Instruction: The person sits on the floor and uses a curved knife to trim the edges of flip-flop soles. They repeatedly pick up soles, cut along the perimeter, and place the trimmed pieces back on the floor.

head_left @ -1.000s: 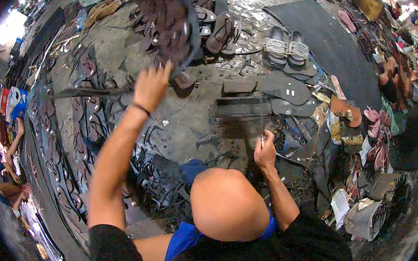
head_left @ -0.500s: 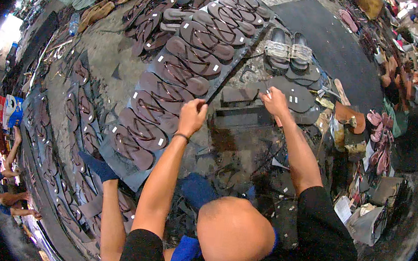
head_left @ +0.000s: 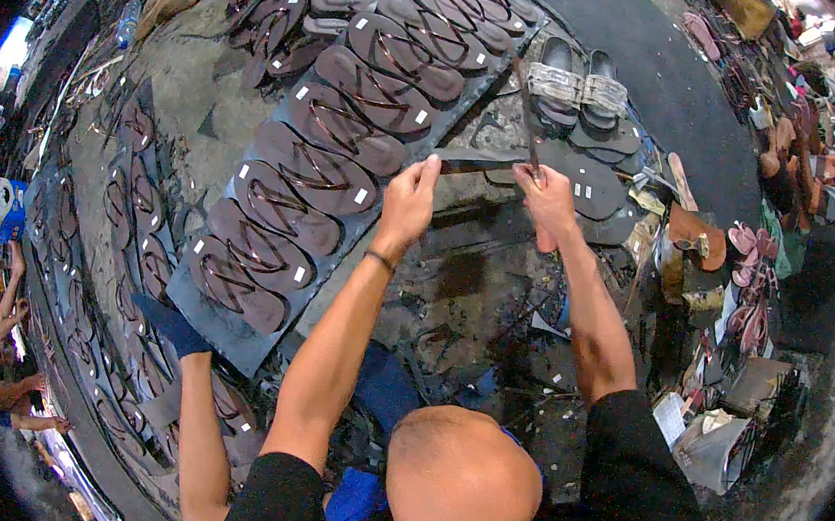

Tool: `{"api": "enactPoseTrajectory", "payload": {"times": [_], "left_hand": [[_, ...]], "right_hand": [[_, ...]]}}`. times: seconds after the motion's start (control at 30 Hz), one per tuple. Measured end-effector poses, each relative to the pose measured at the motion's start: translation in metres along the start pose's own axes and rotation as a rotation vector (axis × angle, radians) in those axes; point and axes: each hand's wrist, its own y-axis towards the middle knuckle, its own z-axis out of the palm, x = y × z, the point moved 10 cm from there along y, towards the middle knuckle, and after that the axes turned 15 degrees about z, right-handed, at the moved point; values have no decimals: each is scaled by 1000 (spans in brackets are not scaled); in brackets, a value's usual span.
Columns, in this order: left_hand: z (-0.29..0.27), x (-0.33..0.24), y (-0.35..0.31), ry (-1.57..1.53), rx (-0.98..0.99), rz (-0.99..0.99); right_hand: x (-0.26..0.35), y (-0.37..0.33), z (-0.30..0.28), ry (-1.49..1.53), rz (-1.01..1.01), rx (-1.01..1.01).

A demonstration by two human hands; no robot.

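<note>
Scuffed grey floor (head_left: 185, 67) fills a crowded workshop, seen from above through a curved lens, with footwear on every side. Brown sandals (head_left: 339, 132) lie in a slanting row on a grey-blue sheet (head_left: 229, 338), left of the seated worker's hands. Ahead and centre, a narrow dark strip (head_left: 483, 154) spans the gap between them, above a low block (head_left: 469, 195). The left hand (head_left: 408, 204) pinches the strip's left end between thumb and fingers; the right hand (head_left: 549, 203), well apart from it, is closed around a long thin tool (head_left: 529, 121), perhaps a blade, pointing away. Whether the right fingers also grip the strip cannot be told. If that tool is sharp, a sudden slip along the strip could carry its edge toward the left thumb; a loose pinch could let the strip twist or spring free. Near the sheet's lower corner rests a dark blue sock (head_left: 170, 325); a careless shift of that foot could push the sheet and jostle the sandals.
</note>
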Motion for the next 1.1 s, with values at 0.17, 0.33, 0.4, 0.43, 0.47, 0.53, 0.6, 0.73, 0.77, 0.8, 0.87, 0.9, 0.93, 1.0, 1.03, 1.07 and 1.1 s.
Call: {"api": "enactPoseTrajectory", "payload": {"times": [0.17,0.33,0.4,0.43,0.47,0.53,0.6,0.73,0.77,0.8,0.87,0.9,0.93,1.0,1.03,1.07,1.1], "left_hand": [[-9,-28,-87,-127,-149,108],[6,-17,-136,136,-53,147],[8,-21,-137,301,-3,171],[10,-24,-136,382,22,183],[17,-23,-135,340,10,166],[19,-13,-137,412,-2,205],[21,-13,-135,412,-27,196],[22,-15,-128,335,-106,188],[22,-18,-128,326,-110,209],[18,-19,-123,335,-133,217],[15,-16,-118,369,-90,214],[13,-21,-115,400,-100,251],[3,-22,-113,418,-176,253],[-13,5,-111,272,-271,95],[-11,12,-109,282,-222,67],[-6,17,-108,288,-165,39],[-1,21,-107,293,-109,12]], "right_hand": [[-26,-64,-7,480,82,-24],[-81,-99,8,340,185,-49],[-73,-107,-5,357,186,-178],[-68,-109,-12,364,186,-245],[-71,-97,-25,334,114,-333],[-64,-89,-19,385,238,-284],[-71,-85,-7,479,294,-202],[-68,-81,0,435,268,-157],[-63,-80,1,422,220,-149],[-58,-78,3,408,173,-141],[-57,-74,5,354,146,-161],[-59,-73,4,302,142,-169],[-62,-73,2,250,138,-178],[-64,-76,7,214,160,-153],[-64,-76,9,205,174,-142],[-68,-75,7,197,194,-138],[-71,-76,4,188,212,-135]]}}
